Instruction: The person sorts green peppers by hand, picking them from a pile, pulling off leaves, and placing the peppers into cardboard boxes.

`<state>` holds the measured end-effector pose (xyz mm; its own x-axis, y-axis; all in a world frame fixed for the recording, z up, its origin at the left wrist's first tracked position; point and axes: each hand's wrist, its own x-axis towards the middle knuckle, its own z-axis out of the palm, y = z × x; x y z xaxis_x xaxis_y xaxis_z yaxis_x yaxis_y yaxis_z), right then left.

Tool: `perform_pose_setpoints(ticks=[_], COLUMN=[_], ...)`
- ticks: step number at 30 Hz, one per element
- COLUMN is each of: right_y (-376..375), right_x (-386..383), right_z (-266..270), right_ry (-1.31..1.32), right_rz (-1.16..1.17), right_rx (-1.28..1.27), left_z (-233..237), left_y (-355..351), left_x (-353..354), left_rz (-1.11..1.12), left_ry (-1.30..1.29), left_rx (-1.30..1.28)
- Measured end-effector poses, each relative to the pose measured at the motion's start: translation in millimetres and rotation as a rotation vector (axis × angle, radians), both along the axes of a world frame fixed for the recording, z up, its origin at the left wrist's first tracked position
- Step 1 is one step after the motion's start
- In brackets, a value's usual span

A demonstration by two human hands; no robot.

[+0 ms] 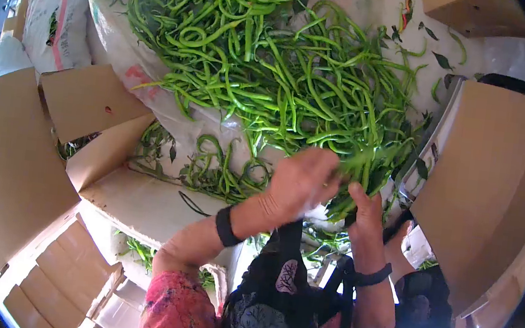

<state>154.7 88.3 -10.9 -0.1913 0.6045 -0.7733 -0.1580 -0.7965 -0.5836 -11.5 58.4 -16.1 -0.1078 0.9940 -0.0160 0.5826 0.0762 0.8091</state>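
Note:
Long green peppers [297, 84] lie in a large heap on white sacking. My left hand [304, 180], partly blurred, has its fingers curled together at the heap's near edge. A smeared green pepper [370, 158] sticks out from its fingertips to the right. Just right of it, my right hand [367, 211] is closed around several green peppers, thumb up; its other fingers are mostly hidden. The two hands are close together. Each wrist wears a dark band.
Open cardboard flaps stand at the left [10, 161] and right [484, 183]. A white foam box edge [141, 205] lies left of my left forearm. Full woven sacks [59, 18] are at the upper left. Loose leaves and a few peppers lie at the upper right.

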Motion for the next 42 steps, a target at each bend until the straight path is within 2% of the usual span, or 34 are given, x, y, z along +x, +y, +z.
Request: perform_pose_setpoints(ticks=[2, 4, 5, 7, 9, 11, 15, 17, 18, 20, 21, 24, 26, 27, 29, 30, 32, 33, 35, 36, 38, 40, 42], right_y=[-0.1, 0.5, 3.2, 8.8, 9.5, 10.2, 12.4, 13.5, 12.5, 10.9, 10.5, 8.0, 9.2, 8.8, 9.3, 8.9, 7.5, 7.2, 5.6, 4.9, 3.5, 6.7, 5.1], right_x=[7.5, 12.3, 16.0, 24.7, 30.5, 32.1, 38.9, 45.1, 49.0, 51.3, 49.5, 49.7, 48.6, 49.0, 56.9, 60.6, 65.3, 67.1, 62.6, 60.9, 67.1, 67.9, 66.3], right_z=[2.2, 0.6, 1.7, 6.2, 3.5, 3.0, 5.8, -0.6, -2.2, 0.1, 0.1, -3.2, -3.4, -5.4, -8.2, -10.4, -14.4, -14.7, -4.8, -3.6, -14.2, -12.8, -13.0], right_ry=[-0.024, -0.054, -0.061, -0.003, -0.023, 0.046, 0.131, 0.215, 0.302, 0.33, 0.36, 0.354, 0.405, 0.414, 0.403, 0.39, 0.414, 0.428, 0.349, 0.35, 0.358, 0.366, 0.37], right_rz=[0.008, -0.01, -0.016, 0.026, 0.025, 0.0, -0.037, -0.093, -0.147, -0.154, -0.156, -0.103, -0.042, -0.039, -0.06, -0.072, -0.082, -0.096, -0.126, -0.12, -0.115, -0.118, -0.162], right_rx=[-0.01, -0.033, -0.035, -0.109, -0.125, -0.106, -0.068, -0.077, -0.095, -0.092, -0.09, -0.115, -0.103, -0.109, -0.082, -0.094, -0.107, -0.113, -0.143, -0.143, -0.104, -0.109, -0.112], left_z=[12.5, 10.2, 1.7, -18.4, -9.5, -42.0, -59.3, -82.2, -77.9, -128.4, -142.3, -98.1, -86.4, -69.9, -32.6, -26.2, -16.0, -16.6, -19.6, -18.0, -17.5, -50.7, -52.5], left_y=[-12.0, -19.6, -20.3, -20.9, -11.5, -17.4, -4.0, 5.5, 16.1, 28.9, 30.3, 45.9, 32.4, 22.9, 6.9, -5.2, -22.3, -25.8, -36.9, -40.2, -34.8, -39.3, -22.9], left_x=[18.1, 25.8, 20.3, -10.9, -43.1, -72.7, -93.3, -94.7, -87.1, -73.8, -59.9, -6.4, 10.8, 11.7, 13.1, 11.8, 2.2, -6.1, -24.6, -39.1, -60.2, -85.0, -107.4], left_rz=[-0.09, -0.119, -0.125, 0.15, 0.372, 0.383, 0.367, 0.216, 0.215, 0.209, 0.213, 0.163, 0.132, 0.134, -0.055, -0.054, -0.156, -0.158, -0.35, -0.404, -0.379, -0.036, 0.006], left_ry=[-0.013, -0.346, -0.353, -0.276, -0.4, -0.231, -0.092, 0.27, 0.322, 0.43, 0.448, 0.396, 0.183, 0.192, 0.23, 0.233, -0.142, -0.141, -0.192, -0.161, 0.095, 0.098, 0.604], left_rx=[-0.063, -0.157, -0.159, -0.042, -0.313, -0.217, -0.108, 0.022, -0.059, -0.144, 0.06, -0.02, -0.125, -0.13, -0.115, -0.119, -0.083, -0.079, -0.093, -0.219, -0.27, -0.072, -0.1])
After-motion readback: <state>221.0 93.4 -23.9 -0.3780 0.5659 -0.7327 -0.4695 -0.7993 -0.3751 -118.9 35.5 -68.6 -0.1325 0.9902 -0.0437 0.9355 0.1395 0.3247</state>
